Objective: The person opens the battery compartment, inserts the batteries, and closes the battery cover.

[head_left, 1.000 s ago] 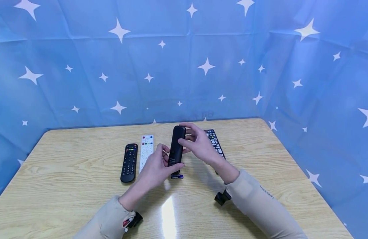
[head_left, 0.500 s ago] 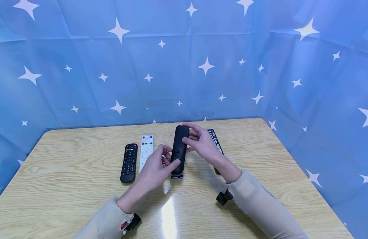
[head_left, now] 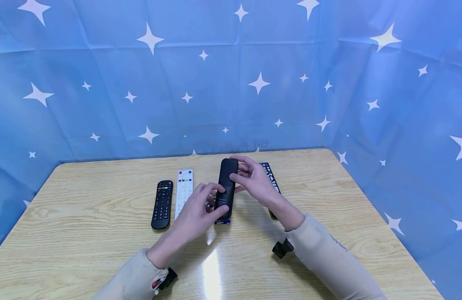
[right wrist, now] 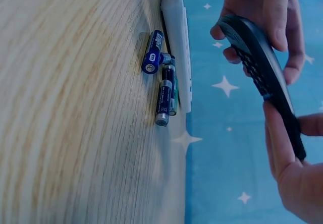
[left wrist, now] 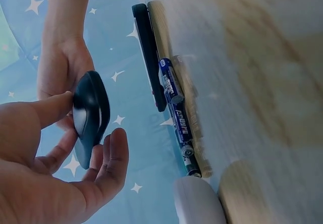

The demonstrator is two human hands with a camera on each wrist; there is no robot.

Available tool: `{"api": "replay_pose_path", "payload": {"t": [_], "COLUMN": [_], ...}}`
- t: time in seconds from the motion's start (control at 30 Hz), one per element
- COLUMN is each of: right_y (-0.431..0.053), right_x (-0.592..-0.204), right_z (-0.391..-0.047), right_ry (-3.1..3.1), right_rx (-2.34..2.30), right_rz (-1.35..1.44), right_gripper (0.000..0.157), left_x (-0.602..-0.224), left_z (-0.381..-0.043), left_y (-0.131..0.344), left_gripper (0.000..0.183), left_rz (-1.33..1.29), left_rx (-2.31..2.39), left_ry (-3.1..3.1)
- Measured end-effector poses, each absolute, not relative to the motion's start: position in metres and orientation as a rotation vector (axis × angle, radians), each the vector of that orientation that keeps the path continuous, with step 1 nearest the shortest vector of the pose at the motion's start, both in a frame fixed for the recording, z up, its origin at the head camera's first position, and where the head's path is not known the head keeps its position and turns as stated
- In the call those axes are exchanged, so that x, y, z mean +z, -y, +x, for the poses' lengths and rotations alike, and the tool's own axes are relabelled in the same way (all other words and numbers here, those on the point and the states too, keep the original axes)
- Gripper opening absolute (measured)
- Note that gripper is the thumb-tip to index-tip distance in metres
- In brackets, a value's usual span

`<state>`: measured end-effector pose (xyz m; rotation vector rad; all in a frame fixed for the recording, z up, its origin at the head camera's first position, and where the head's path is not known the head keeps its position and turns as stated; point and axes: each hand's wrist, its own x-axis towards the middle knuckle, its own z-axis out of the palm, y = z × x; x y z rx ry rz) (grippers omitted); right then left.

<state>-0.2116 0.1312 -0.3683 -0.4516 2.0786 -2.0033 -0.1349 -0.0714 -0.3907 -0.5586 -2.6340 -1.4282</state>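
Observation:
A black remote control [head_left: 228, 168] is held above the table, its back facing up in the head view and its buttons facing down in the right wrist view. My right hand [head_left: 255, 183] grips its far end from the right, thumb on the back. At the near end my left hand [head_left: 193, 210] pinches it, with thumb and index finger on the back and other fingers beneath. Below it on the table lie several AAA batteries, among them a dark blue battery [right wrist: 153, 52] and a second battery [right wrist: 164, 103]; one battery [head_left: 222, 222] shows just past the remote's near end.
Left of the hands lie a white remote [head_left: 184, 187], partly hidden by my left hand, and another black remote [head_left: 163, 204]. A third black remote [head_left: 270, 177] lies partly behind my right arm. A blue star-patterned cloth [head_left: 231, 83] hangs behind the wooden table [head_left: 84, 216].
The held remote has shifted slightly right with my right hand, and its back has turned more upward. My left index finger has moved from the side edge onto the back.

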Motion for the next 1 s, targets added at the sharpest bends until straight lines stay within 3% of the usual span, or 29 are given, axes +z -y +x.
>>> {"api": "replay_pose_path", "payload": {"t": [0.4,1.0], "right_y": [-0.129,-0.123], "right_x": [-0.368,-0.365], "right_z": [-0.207,-0.203], "right_ry": [-2.133,-2.229], "right_rx": [-1.916,-1.861], "right_rz": [-0.489,-0.496], "right_gripper": [0.053,0.051], "left_x": [-0.385,-0.38], "left_z": [-0.141,-0.143], "left_y": [0.075,0.072], "left_gripper": [0.022,0.026], "left_rz": [-0.639,-0.666], "left_rx": [-1.343,-1.269], "left_ry": [2.71,2.687]}}
